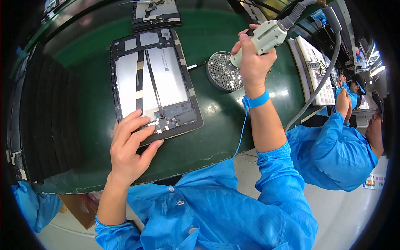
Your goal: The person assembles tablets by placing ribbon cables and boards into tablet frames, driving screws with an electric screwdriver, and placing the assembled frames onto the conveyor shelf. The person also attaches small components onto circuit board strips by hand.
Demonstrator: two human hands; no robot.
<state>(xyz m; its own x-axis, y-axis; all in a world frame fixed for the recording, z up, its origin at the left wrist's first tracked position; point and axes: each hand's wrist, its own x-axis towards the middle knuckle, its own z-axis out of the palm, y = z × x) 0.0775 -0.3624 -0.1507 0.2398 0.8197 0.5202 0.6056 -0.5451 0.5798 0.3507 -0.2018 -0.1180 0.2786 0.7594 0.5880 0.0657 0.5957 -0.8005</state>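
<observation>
An opened tablet point(168, 79) lies on the green bench, its silver battery plates, dark ribbon strips and small circuit board exposed. Across its lower left corner rests my left hand point(131, 143), fingers apart, the fingertips touching near the circuit board. My right hand point(255, 62) is wrapped round a pale electric screwdriver point(266, 39) with a thick grey cable. The tool points down at a round metal tray point(218, 71) with a perforated top, and its tip is hard to make out there. A blue wrist strap point(256, 101) circles my right wrist.
Dark tablet panels point(46, 112) stand stacked at the left. Another opened tablet point(156, 14) lies at the far side. A white tray of parts point(318, 71) sits at the right, crossed by the tool's grey cable point(327, 77). Beyond it sits a person in blue point(333, 150).
</observation>
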